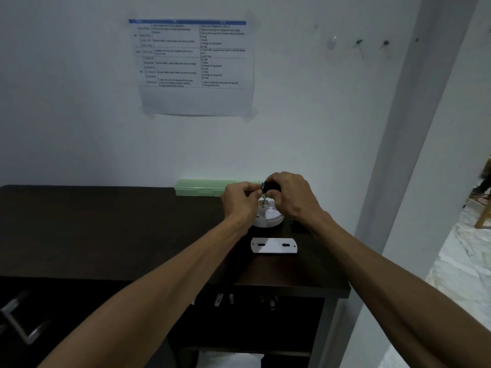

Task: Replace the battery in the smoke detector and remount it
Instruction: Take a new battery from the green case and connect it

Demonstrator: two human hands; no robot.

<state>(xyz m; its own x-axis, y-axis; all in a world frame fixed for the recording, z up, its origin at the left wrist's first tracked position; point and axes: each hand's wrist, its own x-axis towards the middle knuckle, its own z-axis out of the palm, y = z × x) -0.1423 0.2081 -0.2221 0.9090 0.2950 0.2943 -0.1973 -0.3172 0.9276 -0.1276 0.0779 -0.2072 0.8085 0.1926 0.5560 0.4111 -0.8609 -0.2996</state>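
Smoke detector (268,218) was laid unmounted on the table (106,221), bracket (273,245) nearby; the battery (274,187) was gripped by the right hand (292,197), its clip (262,185) pinched by the left hand (240,199); remounting was judged undone.

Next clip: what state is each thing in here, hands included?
Left hand: pinches the clip.
Right hand: grips the battery.
Battery: held above the detector.
Clip: at the battery's end, wired to detector.
Detector: on desk, unmounted.
Plate: flat on desk, detached.
Case: closed.
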